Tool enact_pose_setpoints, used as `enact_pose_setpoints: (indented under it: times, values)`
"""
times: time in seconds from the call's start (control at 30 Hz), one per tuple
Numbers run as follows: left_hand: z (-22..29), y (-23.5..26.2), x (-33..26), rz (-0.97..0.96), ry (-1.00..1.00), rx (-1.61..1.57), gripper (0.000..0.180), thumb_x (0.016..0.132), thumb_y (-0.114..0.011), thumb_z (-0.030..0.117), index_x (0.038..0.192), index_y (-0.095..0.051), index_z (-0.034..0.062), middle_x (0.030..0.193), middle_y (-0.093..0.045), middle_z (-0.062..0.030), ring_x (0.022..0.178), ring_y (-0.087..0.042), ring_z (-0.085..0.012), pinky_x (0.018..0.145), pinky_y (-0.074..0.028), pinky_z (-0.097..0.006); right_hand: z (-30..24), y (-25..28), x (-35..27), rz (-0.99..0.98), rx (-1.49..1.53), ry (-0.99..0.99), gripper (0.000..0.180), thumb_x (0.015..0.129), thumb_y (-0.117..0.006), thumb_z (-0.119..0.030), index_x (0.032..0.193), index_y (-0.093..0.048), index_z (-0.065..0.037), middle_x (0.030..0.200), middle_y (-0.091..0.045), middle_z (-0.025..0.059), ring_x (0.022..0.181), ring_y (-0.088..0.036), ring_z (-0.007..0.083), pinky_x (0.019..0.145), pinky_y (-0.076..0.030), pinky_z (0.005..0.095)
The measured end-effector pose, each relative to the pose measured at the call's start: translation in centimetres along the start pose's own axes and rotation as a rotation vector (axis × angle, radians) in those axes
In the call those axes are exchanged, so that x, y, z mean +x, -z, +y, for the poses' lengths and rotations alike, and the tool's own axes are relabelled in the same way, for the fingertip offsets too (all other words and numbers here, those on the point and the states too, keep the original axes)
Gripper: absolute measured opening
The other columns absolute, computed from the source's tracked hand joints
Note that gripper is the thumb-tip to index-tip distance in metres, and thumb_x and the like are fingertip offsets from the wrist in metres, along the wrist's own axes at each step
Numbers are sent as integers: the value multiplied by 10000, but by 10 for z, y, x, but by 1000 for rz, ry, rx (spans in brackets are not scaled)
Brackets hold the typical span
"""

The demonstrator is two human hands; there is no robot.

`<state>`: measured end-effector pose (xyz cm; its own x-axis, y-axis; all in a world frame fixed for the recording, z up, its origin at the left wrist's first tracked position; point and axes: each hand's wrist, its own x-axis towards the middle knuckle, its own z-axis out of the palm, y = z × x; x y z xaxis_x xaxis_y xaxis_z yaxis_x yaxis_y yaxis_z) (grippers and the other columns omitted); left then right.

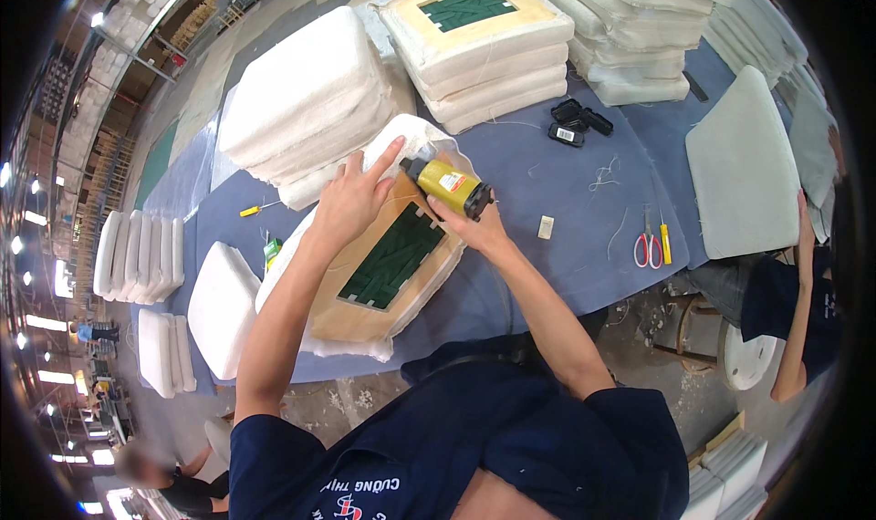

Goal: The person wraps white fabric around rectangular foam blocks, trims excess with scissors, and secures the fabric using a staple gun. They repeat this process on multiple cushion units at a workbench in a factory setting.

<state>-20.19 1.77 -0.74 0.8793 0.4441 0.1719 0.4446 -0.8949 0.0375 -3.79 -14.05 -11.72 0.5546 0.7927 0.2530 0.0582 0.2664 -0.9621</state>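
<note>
A seat cushion lies underside up in front of me, with a wooden panel (333, 315), green webbing (394, 257) in its opening and white fabric (422, 135) folded over the edge. My right hand (474, 223) grips a yellow-green staple gun (447, 182), its black nose at the cushion's far edge. Beside that nose my left hand (358, 194) rests on the fabric edge, fingers stretched and apart. Whether its fingertips pinch any fabric is hard to make out.
Stacks of white cushions (306, 91) and panelled cushions (497, 82) stand behind. Scissors (648, 249), a yellow-handled screwdriver (665, 244) and black cases (581, 119) lie to the right on the blue table cover (584, 219). A co-worker's hand (805, 217) touches a grey-white cushion (741, 169).
</note>
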Motion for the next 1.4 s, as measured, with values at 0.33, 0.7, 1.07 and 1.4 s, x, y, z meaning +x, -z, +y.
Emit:
enact_pose_setpoints:
  times: [0.33, 0.7, 1.07, 1.4]
  values:
    - [12, 11, 1, -117, 25, -17, 847, 1028, -711, 211, 1729, -290, 433, 1557, -473, -319, 1283, -620, -562, 1028, -560, -584, 31, -12, -14, 4, -265, 225, 339, 860, -893, -235, 1139, -819, -57, 974, -831, 121, 875, -794, 281, 850, -598, 392]
    - [48, 43, 23, -256, 105, -221, 1024, 847, -764, 492, 1746, -338, 250, 1357, -730, -286, 1230, -702, -494, 1072, -540, -507, 36, 56, -98, 36, -377, 98, 301, 910, -862, -152, 1159, -786, -1, 945, -824, 100, 820, -747, 126, 789, -592, 319]
    - [57, -13, 142, -675, -172, -1205, 631, 1219, -351, 383, 1769, -233, 96, 1836, -216, -65, 1659, -238, -186, 1362, -176, -346, 29, 65, -95, 282, -344, 146, 515, 818, -906, -258, 1216, -747, 26, 939, -809, 187, 865, -799, 339, 770, -606, 395]
    - [54, -17, 157, -730, -191, -1186, 691, 1213, -315, 479, 1787, -146, 133, 1862, -88, -58, 1698, -121, -204, 1374, -118, -369, 37, 66, -88, 317, -300, 127, 515, 809, -905, -254, 1225, -746, 5, 891, -800, 177, 804, -783, 371, 735, -596, 407]
